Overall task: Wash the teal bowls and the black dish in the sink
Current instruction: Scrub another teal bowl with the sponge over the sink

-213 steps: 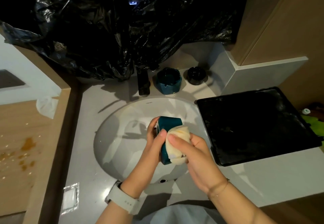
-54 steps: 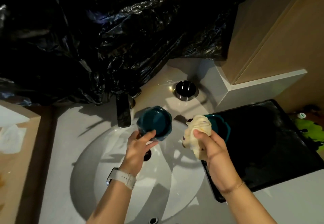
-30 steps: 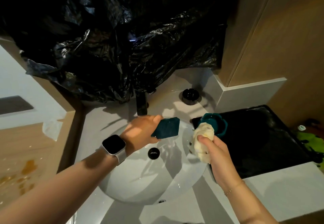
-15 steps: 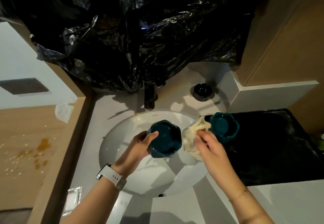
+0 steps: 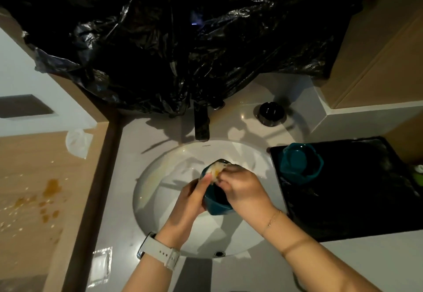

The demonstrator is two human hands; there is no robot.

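Over the white sink basin (image 5: 160, 177) my left hand (image 5: 191, 200) grips a teal bowl (image 5: 217, 206), tilted on its side. My right hand (image 5: 243, 191) holds a pale sponge (image 5: 216, 170) and pushes it into that bowl's mouth. A second teal bowl (image 5: 301, 163) stands upright on the black tray (image 5: 357, 200) to the right of the sink. The small black dish (image 5: 271, 112) sits on the counter behind the basin, to the right of the tap (image 5: 202, 123).
Black plastic sheeting (image 5: 183, 44) hangs over the wall behind the tap. A wooden surface (image 5: 34, 188) with orange stains lies to the left. A small clear packet (image 5: 100, 266) lies on the counter's front left. A wooden cabinet (image 5: 377, 51) rises at the right.
My right hand has moved the sponge from beside the teal bowl into its mouth. Both hands and the bowl have dropped lower over the basin.
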